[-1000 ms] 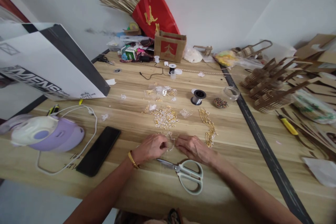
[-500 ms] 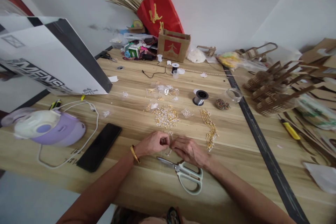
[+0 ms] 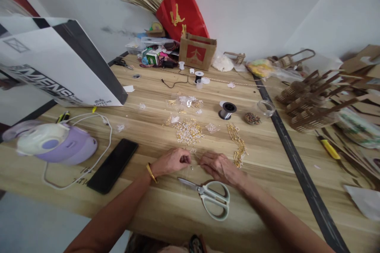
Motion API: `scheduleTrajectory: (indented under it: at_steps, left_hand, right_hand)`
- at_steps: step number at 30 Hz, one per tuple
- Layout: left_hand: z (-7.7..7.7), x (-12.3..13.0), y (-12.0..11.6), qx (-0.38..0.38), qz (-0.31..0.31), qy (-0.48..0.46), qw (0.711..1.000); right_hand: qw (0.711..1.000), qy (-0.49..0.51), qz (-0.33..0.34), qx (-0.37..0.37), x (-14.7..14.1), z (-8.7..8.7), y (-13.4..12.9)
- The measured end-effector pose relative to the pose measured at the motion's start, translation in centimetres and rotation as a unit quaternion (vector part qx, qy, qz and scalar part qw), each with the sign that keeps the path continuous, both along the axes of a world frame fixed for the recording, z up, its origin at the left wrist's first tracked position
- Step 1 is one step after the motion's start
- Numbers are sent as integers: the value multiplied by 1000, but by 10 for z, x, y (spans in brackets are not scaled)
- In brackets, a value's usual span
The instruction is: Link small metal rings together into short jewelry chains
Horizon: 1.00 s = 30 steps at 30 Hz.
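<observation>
My left hand [image 3: 173,161], with a gold bangle at the wrist, is closed in a pinch above the table. Just to its right, my right hand [image 3: 219,166] has its fingers pressed together, palm down. What either pinch holds is too small to make out. In the gap between them lie a tiny beaded piece [image 3: 191,167] and, a little farther off, a small ring [image 3: 193,150]. A pile of gold and clear beads [image 3: 189,132] sits beyond my hands. Scissors [image 3: 213,199] with pale green handles lie nearest me. Gold bead chains [image 3: 236,146] rest right of my right hand.
On the left are a black phone [image 3: 113,166], a lilac bottle [image 3: 63,144] and a large white box [image 3: 65,63]. A wire spool [image 3: 227,110], a clear jar [image 3: 265,108] and dark beads [image 3: 252,118] stand beyond the chains. Woven baskets [image 3: 308,106] crowd the right.
My right hand has shifted slightly right, widening the gap between my hands. The beaded strand that spanned them shows now only as a tiny piece. My left hand is nearly unmoved.
</observation>
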<state>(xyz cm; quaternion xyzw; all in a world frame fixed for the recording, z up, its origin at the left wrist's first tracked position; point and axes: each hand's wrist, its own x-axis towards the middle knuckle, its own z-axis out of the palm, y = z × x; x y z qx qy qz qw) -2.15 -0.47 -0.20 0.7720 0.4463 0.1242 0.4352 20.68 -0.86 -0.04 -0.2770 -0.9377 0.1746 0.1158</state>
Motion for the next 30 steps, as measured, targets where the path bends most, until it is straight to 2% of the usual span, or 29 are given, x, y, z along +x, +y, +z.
scheduleTrajectory:
  at_steps: [5,11,15,23,30]
  left_hand:
    - [3,0,-1,23,-2,34,999]
    - [15,1,-5,79,-13,107,991]
    - [20,7,-8,127,10,94,987]
    - [4,19,-9,98,48,9,994]
    - [1,28,-13,110,50,8,993]
  right_hand:
    - [1000,5,-13,-5,3,1,3]
    - [999,42,-3,-11,2,-5,5]
    - [999,46,-3,-15,0,-3,4]
    - [998,54,-11,-26,-2,0,2]
    - [997,66,-13,-37,-4,0,1]
